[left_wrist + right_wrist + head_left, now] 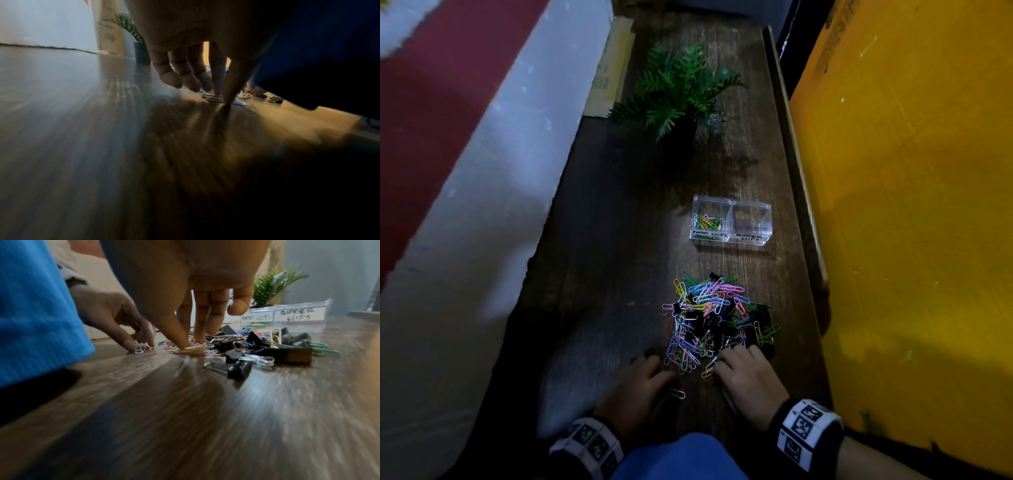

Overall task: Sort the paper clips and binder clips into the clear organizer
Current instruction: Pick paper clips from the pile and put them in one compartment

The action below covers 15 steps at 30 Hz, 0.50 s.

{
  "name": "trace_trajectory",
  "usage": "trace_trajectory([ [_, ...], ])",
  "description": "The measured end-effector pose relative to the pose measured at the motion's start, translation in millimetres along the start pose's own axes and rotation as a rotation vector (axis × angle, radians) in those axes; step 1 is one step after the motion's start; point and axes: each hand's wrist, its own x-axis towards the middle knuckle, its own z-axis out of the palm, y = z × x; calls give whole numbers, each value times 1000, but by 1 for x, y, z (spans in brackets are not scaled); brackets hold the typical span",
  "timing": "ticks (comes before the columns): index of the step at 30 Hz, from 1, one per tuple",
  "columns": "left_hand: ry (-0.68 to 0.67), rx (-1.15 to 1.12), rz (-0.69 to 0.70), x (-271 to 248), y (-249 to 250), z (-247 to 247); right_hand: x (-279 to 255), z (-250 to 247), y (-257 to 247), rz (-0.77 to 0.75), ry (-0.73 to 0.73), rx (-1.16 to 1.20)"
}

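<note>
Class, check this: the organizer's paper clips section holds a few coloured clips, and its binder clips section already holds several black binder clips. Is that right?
Not quite. In the head view the binder clips section holds nothing; the black binder clips lie in the mixed pile on the table. The paper clips section does hold a few coloured clips.

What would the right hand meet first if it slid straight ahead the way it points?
The mixed pile of clips, most likely; the right hand touches its near edge. The clear organizer stands farther on.
</note>
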Motion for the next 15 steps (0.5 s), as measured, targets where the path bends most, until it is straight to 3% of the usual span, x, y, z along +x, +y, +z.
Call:
trace_trajectory([
  [7,-12,75,-58,7,1,-1,13,-9,0,-24,-140,-11],
  [15,-116,59,-116,9,7,-1,18,-6,-1,-20,-162,8],
])
